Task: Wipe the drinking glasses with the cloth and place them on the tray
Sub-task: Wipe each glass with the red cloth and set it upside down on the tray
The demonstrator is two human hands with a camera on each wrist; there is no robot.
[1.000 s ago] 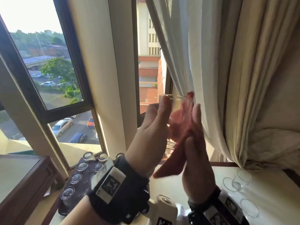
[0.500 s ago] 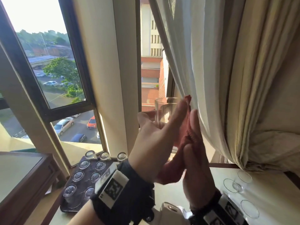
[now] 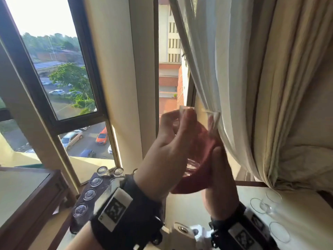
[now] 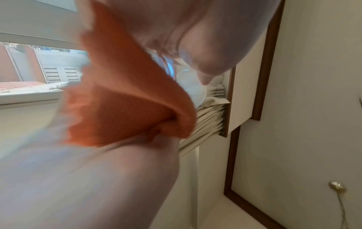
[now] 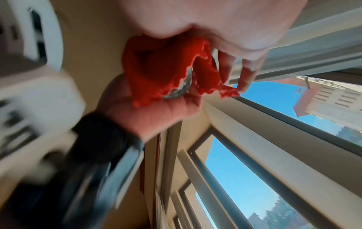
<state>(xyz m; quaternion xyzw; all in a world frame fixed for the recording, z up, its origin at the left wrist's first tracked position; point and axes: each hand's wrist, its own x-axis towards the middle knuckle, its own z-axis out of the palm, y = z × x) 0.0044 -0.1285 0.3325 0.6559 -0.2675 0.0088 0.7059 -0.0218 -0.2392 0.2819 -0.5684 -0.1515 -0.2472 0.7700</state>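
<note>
**Glass held up at the window, cloth against it**

Both hands raised in front of the curtain (image 3: pixel 252 87). Left hand (image 3: pixel 167 152) wraps the glass (image 3: pixel 200 134) from the window side, fingers curled round its wall, thumb near the rim. Glass tilted, mouth up and toward the curtain, base low by the left palm. Right hand (image 3: pixel 219 179) sits below and curtain-side of the glass, fingers upright, pressing the red cloth (image 3: pixel 191 184) to the glass; cloth bunches under the base and shows red through the wall.

Right wrist view: cloth clamped between right palm and fingers, a sliver of glass showing in the folds. Left wrist view: blurred, mostly skin and cloth.

Tray (image 3: pixel 84 201) on the desk (image 3: pixel 306 219), window side of the glass and below it, carrying upturned glasses; partly hidden by the left wristband. More glasses on the desk under the curtain, faint, cut off at the frame edge.
</note>
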